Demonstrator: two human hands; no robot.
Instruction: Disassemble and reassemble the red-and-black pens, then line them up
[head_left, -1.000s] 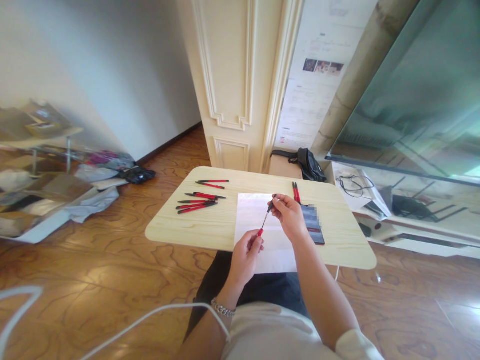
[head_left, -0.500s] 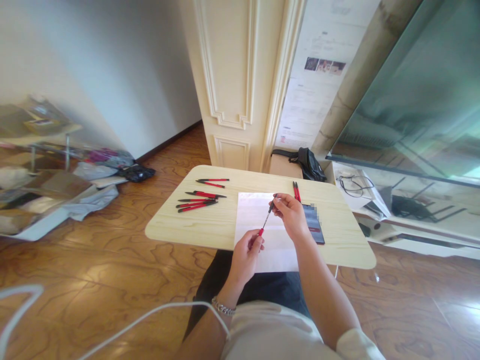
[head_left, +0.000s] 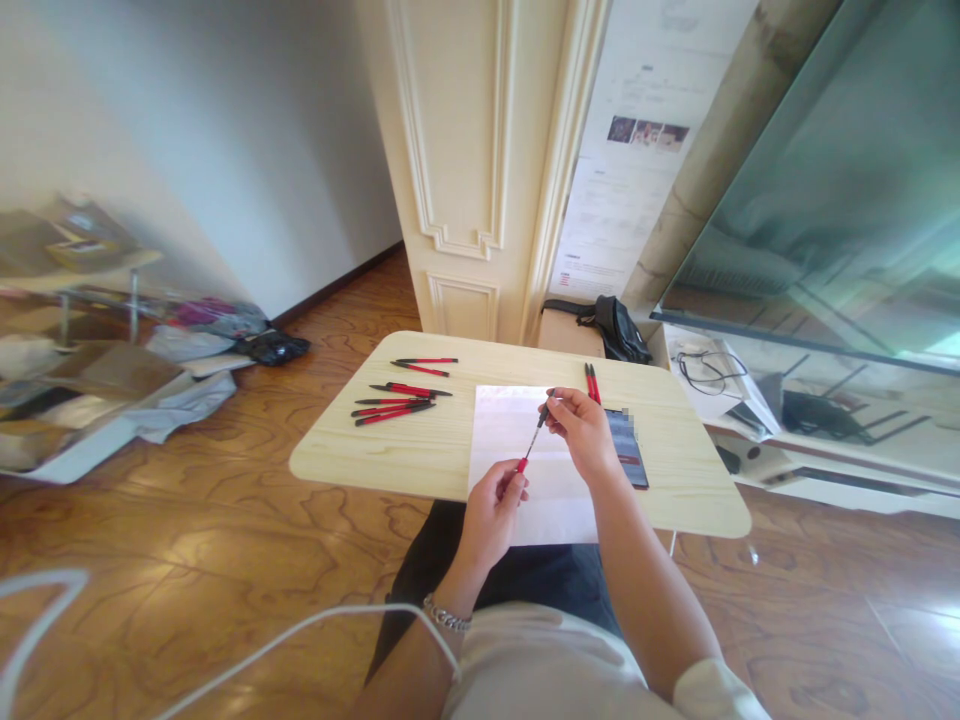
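Observation:
A red and black pen is held between both my hands above a white sheet of paper on a small light wooden table. My left hand pinches the pen's red lower end. My right hand grips its black upper end with closed fingers. Several more red and black pens lie on the table to the left. Two more pens lie beside my right hand, next to a dark phone.
A cream panelled pillar stands behind the table, with a black bag at its foot. A glass panel and a low white shelf with cables fill the right. Clutter and bags lie on the wooden floor at left.

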